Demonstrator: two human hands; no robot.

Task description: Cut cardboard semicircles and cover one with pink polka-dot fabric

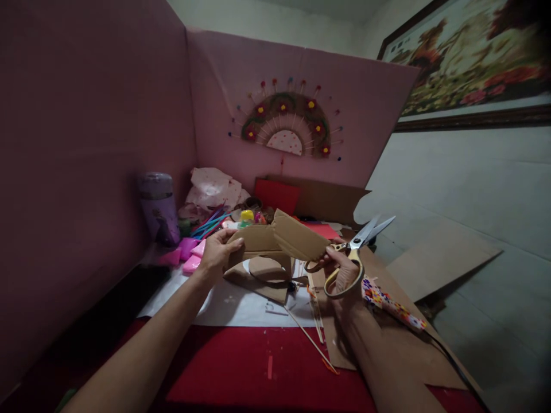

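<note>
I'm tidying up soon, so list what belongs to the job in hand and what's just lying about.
In use:
- brown cardboard, held between the left hand and right hand
- scissors, also in the right hand

Lying about, it seems:
- purple cup
- pink packets
- red sheet at the back
- flower-patterned object with a cord
</note>
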